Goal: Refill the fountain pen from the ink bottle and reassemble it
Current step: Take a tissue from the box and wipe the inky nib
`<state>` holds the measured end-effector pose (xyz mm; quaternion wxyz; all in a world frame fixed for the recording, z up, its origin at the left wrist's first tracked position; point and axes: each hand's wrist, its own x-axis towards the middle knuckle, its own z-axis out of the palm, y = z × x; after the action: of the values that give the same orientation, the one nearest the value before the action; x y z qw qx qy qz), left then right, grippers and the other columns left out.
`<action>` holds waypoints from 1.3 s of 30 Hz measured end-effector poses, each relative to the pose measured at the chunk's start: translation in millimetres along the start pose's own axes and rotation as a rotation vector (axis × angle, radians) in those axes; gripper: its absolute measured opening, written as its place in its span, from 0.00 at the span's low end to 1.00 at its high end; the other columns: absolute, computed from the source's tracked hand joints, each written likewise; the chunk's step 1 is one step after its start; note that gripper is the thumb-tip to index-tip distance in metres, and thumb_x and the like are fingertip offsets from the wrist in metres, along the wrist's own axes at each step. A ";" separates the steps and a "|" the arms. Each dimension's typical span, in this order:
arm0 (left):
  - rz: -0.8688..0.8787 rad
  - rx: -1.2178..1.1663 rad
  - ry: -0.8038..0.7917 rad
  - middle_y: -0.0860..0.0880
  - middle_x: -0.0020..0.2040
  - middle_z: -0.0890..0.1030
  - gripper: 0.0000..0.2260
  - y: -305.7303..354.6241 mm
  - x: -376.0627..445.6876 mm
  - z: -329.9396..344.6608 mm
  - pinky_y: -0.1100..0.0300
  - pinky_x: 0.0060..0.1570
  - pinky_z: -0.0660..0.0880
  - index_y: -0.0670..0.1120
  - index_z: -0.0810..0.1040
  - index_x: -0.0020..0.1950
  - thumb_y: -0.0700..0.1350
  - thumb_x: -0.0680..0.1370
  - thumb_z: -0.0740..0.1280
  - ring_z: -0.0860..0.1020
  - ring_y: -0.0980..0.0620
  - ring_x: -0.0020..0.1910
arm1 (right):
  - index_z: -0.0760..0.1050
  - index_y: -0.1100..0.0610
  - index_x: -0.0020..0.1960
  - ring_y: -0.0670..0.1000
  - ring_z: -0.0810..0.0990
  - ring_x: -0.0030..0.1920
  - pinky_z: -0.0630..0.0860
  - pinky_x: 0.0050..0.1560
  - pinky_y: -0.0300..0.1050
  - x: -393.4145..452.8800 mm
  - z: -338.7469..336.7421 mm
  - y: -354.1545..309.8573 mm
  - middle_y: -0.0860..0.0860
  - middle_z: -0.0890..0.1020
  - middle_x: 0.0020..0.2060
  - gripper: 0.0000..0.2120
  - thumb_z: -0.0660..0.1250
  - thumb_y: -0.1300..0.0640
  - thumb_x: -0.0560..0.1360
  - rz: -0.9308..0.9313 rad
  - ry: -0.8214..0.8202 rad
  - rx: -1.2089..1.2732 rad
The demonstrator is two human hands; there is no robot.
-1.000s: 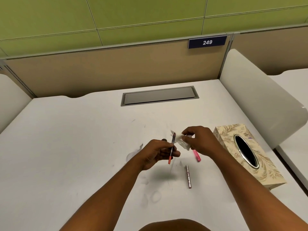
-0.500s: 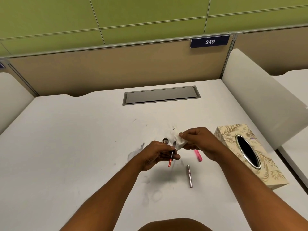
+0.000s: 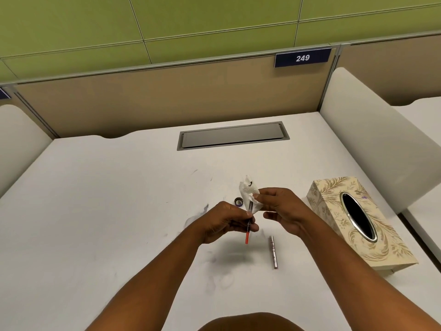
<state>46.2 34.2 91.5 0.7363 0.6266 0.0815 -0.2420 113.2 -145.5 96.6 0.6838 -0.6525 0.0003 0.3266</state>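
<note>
Left hand (image 3: 226,222) pinches the pen section (image 3: 248,222) upright above the white desk (image 3: 95,211), red end down. Right hand (image 3: 281,209) clamps a white tissue (image 3: 249,192) around its upper tip. Nearby: a metal barrel (image 3: 274,252) to the near right, a patterned tissue box (image 3: 358,223) further right, and what may be a small cap (image 3: 238,201) behind the left hand.
</note>
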 end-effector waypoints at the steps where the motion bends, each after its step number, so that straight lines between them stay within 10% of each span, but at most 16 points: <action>1: -0.002 -0.002 -0.008 0.41 0.42 0.86 0.08 0.5 -0.4 -0.7 0.59 0.48 0.79 0.36 0.82 0.47 0.38 0.80 0.65 0.85 0.45 0.46 | 0.83 0.59 0.52 0.47 0.82 0.38 0.72 0.41 0.42 0.5 1.1 0.9 0.53 0.86 0.42 0.07 0.71 0.59 0.75 0.003 -0.006 0.019; 18: 0.014 -0.026 0.015 0.38 0.46 0.86 0.08 -1.4 0.9 -19.8 0.57 0.51 0.78 0.37 0.83 0.48 0.40 0.79 0.66 0.85 0.45 0.48 | 0.81 0.63 0.47 0.46 0.81 0.30 0.80 0.32 0.34 10.4 -16.3 4.9 0.54 0.85 0.35 0.08 0.65 0.71 0.76 -0.052 0.134 0.367; 27: 0.019 -0.048 -0.003 0.40 0.44 0.86 0.07 2.2 3.8 -13.3 0.57 0.51 0.79 0.38 0.83 0.47 0.39 0.79 0.66 0.85 0.44 0.47 | 0.78 0.69 0.60 0.58 0.85 0.53 0.83 0.51 0.42 12.8 -13.9 8.9 0.60 0.84 0.56 0.21 0.55 0.79 0.73 0.015 -0.040 0.346; 39: -0.001 -0.016 -0.004 0.39 0.42 0.85 0.08 3.5 5.2 -16.7 0.56 0.50 0.79 0.38 0.83 0.45 0.39 0.79 0.66 0.84 0.44 0.45 | 0.82 0.61 0.51 0.49 0.82 0.42 0.80 0.44 0.40 13.4 -5.7 9.7 0.52 0.84 0.42 0.08 0.67 0.68 0.76 -0.025 -0.050 0.259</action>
<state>55.4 49.2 89.0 0.7415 0.6199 0.0822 -0.2431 121.8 -145.3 81.4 0.7660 -0.5504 0.0171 0.3316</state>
